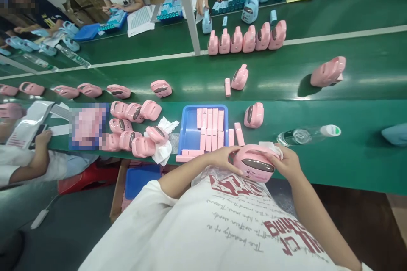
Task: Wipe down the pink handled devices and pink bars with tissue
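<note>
Close to my body, above the table's near edge, I hold a pink plastic handled device (256, 165) with a dark oval panel on its face. My left hand (227, 159) grips its left end, thumb and fingers apart around the casing. At the other end my right hand (288, 163) pinches a white tissue (274, 149) against the pink shell; some of its fingers are hidden. Just beyond my left hand, a blue tray (183, 129) carries rows of pink rectangular blocks (209, 133), with two more blocks (239, 134) beside it.
Another pink device (254, 115) and a lying clear bottle (307, 135) are beyond my hands. Several pink devices (143, 146) cluster at left near crumpled tissue (163, 152). More stand on the green belt (197, 80). Co-workers sit left and across, handling blue devices (249, 10).
</note>
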`<state>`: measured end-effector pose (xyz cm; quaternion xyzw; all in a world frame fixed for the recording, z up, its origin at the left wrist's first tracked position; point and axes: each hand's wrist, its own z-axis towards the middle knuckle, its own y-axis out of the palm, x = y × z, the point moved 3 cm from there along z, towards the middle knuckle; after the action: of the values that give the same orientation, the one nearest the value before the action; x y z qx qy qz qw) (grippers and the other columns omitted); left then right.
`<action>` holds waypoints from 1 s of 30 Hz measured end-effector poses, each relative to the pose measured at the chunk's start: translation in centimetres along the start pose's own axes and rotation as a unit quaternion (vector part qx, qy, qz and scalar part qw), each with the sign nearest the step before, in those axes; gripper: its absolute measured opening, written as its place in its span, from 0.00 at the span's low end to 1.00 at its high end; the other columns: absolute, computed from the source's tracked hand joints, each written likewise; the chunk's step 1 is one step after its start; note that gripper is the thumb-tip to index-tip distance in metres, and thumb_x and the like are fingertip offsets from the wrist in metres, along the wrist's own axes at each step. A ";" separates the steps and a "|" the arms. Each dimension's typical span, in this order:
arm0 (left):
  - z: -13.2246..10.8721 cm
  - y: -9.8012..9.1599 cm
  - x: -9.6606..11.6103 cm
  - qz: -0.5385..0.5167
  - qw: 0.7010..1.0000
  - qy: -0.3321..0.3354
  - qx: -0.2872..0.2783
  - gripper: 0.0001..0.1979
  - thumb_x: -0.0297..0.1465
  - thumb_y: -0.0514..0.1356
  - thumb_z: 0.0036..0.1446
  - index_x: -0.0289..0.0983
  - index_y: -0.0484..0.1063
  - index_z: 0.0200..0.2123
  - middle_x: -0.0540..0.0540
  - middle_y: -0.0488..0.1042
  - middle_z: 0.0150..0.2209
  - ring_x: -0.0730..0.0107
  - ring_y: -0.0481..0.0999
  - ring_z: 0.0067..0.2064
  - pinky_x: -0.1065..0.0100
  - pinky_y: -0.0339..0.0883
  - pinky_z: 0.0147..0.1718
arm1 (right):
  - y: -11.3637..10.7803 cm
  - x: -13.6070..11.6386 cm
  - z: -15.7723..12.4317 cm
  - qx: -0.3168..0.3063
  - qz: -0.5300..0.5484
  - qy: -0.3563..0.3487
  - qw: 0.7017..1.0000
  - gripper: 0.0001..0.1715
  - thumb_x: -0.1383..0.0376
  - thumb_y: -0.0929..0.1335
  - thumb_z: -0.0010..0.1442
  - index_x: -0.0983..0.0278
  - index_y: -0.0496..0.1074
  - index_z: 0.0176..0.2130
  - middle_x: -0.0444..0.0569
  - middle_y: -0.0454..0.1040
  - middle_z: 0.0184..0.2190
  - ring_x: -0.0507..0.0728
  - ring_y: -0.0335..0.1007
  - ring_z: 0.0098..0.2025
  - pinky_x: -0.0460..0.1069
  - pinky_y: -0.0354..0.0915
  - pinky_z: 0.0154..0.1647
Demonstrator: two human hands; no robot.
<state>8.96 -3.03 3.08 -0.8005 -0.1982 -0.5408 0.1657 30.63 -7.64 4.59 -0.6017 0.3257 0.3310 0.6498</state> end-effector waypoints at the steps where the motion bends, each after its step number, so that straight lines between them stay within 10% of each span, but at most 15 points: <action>1: 0.4 -0.7 -1.0 0.024 0.999 -0.023 0.024 0.35 0.38 0.70 0.41 0.39 0.68 0.55 0.40 0.73 0.50 0.60 0.76 0.44 0.61 0.69 0.42 | 0.4 0.7 -0.2 0.001 -0.021 0.009 1.000 0.25 0.46 0.65 0.55 0.60 0.59 0.20 0.44 0.61 0.18 0.53 0.58 0.21 0.49 0.56 0.22; 9: 0.1 -12.8 -6.5 0.217 0.858 -0.260 0.386 0.25 0.25 0.56 0.58 0.27 0.57 0.58 0.26 0.58 0.59 0.48 0.62 0.61 0.54 0.54 0.58 | 3.1 6.7 0.1 0.204 -0.160 0.149 0.954 0.31 0.35 0.60 0.48 0.57 0.50 0.22 0.47 0.57 0.19 0.58 0.57 0.26 0.53 0.57 0.28; 17: 1.0 -14.8 -9.1 0.263 0.791 -0.376 0.404 0.21 0.29 0.55 0.59 0.23 0.62 0.53 0.26 0.66 0.54 0.50 0.67 0.57 0.62 0.60 0.53 | 4.2 8.3 0.0 0.216 -0.144 0.183 0.948 0.32 0.36 0.61 0.45 0.61 0.58 0.28 0.49 0.60 0.26 0.60 0.59 0.32 0.56 0.60 0.34; 26: -8.3 -20.9 -6.6 0.325 0.740 -0.408 0.425 0.19 0.34 0.52 0.61 0.33 0.67 0.52 0.35 0.73 0.51 0.58 0.73 0.52 0.66 0.65 0.46 | 0.8 5.6 -1.8 0.252 -0.136 0.175 0.942 0.15 0.52 0.62 0.48 0.60 0.55 0.23 0.47 0.58 0.22 0.58 0.57 0.30 0.54 0.55 0.32; 30: -8.8 -23.6 -6.9 0.332 0.720 -0.464 0.395 0.16 0.36 0.58 0.56 0.30 0.75 0.42 0.31 0.77 0.44 0.52 0.76 0.48 0.63 0.68 0.43 | 0.5 3.9 -1.0 0.237 -0.131 0.159 0.949 0.13 0.54 0.62 0.46 0.60 0.57 0.23 0.48 0.60 0.22 0.58 0.59 0.30 0.53 0.57 0.32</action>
<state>-12.12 12.25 1.05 -0.8279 -0.1671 0.1147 0.5230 32.43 -8.45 1.09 -0.5125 0.4118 0.0561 0.7514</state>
